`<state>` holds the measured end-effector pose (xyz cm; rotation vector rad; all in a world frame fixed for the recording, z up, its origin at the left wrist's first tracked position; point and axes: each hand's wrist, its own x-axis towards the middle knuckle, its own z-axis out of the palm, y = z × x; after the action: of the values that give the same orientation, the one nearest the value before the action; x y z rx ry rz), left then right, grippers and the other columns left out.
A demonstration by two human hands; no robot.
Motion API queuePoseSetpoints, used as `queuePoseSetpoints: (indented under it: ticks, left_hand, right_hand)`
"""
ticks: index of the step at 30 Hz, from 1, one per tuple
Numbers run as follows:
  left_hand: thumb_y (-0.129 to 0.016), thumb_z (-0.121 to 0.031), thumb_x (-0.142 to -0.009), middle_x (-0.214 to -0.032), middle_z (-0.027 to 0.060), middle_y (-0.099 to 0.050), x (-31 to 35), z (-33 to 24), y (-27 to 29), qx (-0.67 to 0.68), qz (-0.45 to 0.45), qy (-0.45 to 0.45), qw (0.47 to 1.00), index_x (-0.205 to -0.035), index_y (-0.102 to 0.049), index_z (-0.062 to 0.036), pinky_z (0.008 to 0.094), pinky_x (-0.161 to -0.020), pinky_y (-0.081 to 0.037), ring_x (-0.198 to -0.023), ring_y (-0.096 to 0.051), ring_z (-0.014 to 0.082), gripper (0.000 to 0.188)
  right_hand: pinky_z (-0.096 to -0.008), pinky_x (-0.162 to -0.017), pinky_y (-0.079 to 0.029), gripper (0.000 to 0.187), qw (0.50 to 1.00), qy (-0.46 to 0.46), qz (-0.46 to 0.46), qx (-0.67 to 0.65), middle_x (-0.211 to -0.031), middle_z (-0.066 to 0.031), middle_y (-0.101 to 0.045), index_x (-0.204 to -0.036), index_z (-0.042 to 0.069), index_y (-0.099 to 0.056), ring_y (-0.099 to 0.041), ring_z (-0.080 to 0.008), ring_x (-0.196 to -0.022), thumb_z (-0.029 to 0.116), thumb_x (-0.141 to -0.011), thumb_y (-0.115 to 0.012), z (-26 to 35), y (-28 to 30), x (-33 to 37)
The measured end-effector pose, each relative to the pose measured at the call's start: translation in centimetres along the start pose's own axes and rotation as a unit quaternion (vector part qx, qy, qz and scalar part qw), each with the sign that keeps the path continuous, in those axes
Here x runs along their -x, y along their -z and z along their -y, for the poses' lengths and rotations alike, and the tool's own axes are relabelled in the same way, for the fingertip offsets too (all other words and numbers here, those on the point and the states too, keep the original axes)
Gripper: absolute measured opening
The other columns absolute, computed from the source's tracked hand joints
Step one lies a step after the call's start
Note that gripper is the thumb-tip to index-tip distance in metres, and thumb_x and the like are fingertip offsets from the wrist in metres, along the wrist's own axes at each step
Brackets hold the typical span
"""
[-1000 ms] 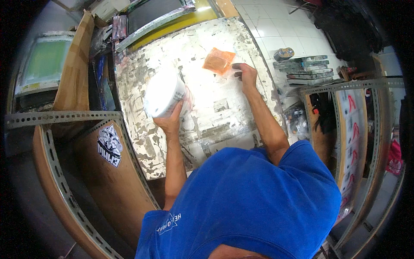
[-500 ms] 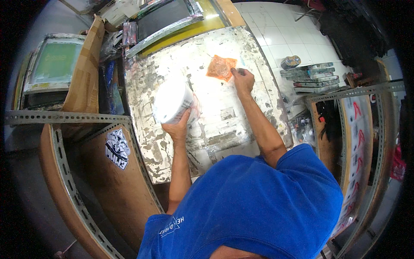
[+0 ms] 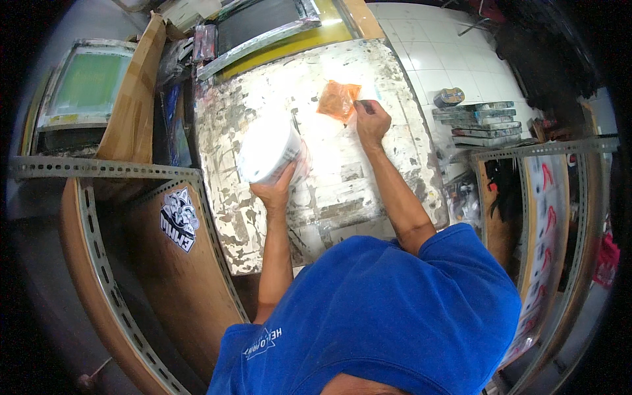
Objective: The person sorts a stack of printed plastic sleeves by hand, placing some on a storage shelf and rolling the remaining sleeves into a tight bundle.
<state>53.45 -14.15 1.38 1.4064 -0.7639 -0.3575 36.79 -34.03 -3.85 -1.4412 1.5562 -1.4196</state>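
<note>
A white plastic tub with printing on its side is in my left hand, its fingers closed around the lower side. The tub is tilted above the paint-stained worktable, and glare washes out its top. Farther to the right, an orange see-through plastic packet hangs over or lies on the tabletop; I cannot tell which. My right hand pinches the packet's right edge between thumb and fingers.
Framed printing screens lie at the table's far edge. On the left stand a green screen and a cardboard sheet. Stacked frames with a can sit on the right. Metal shelf rails flank the table.
The packet looks slightly more gathered and narrower, with my right hand still at its edge. The view has shifted a little; the tub stays in my left hand.
</note>
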Motion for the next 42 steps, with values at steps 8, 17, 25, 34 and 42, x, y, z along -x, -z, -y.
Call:
queuePoseSetpoints:
  ticks: [8,17,25,34,42]
  left_hand:
    - [-0.085,0.004,-0.065,-0.109,0.0144,-0.064,0.0,-0.1,-0.1,-0.012,-0.001,0.004,1.000,-0.116,-0.057,0.0067,0.0335,-0.085,-0.054,-0.096,-0.065,0.0230,0.058]
    - [-0.089,-0.002,-0.062,-0.110,0.0139,-0.063,0.0,0.1,0.0,0.011,-0.014,0.037,0.999,-0.118,-0.055,0.0061,0.0341,-0.087,-0.052,-0.100,-0.062,0.0223,0.066]
    - [-0.089,-0.003,-0.062,-0.110,0.0126,-0.064,0.1,0.3,0.2,-0.010,-0.012,0.031,0.999,-0.116,-0.056,0.0058,0.0342,-0.089,-0.051,-0.101,-0.061,0.0205,0.064]
    - [-0.087,0.003,-0.064,-0.111,0.0160,-0.064,-0.1,-1.0,-0.2,-0.047,0.012,0.009,0.999,-0.118,-0.055,0.0068,0.0364,-0.087,-0.054,-0.098,-0.065,0.0253,0.062]
    - [-0.088,-0.002,-0.064,-0.104,0.0144,-0.066,0.0,-0.5,-0.4,-0.026,-0.016,-0.004,1.000,-0.111,-0.059,0.0068,0.0354,-0.086,-0.053,-0.096,-0.064,0.0223,0.056]
  right_hand:
    - [-0.0271,-0.069,-0.053,0.012,0.987,0.005,0.081,-0.140,-0.078,-0.0103,-0.069,-0.093,-0.003,-0.064,-0.068,-0.0159,-0.074,-0.001,-0.082,-0.068,-1.8,-1.0,0.6]
    - [-0.0208,-0.060,-0.043,0.007,0.937,-0.159,0.260,-0.170,-0.080,-0.0007,-0.066,-0.094,-0.002,-0.069,-0.054,-0.0054,-0.067,0.002,-0.089,-0.065,-0.4,7.4,1.8]
    - [-0.0195,-0.053,-0.032,0.021,0.865,-0.196,0.455,-0.076,-0.070,0.0085,-0.056,-0.076,0.004,-0.064,-0.041,-0.0006,-0.060,0.009,-0.095,-0.057,-2.3,17.5,2.3]
    - [-0.0208,-0.057,-0.046,0.011,0.717,-0.431,0.462,-0.295,-0.090,0.0015,-0.069,-0.096,0.005,-0.068,-0.060,-0.0043,-0.071,0.013,-0.094,-0.062,-0.2,22.1,7.0]
    - [-0.0224,-0.062,-0.046,0.023,0.790,-0.382,0.442,-0.183,-0.079,0.0054,-0.059,-0.105,0.008,-0.059,-0.057,-0.0051,-0.069,0.006,-0.085,-0.069,0.0,23.5,8.5]
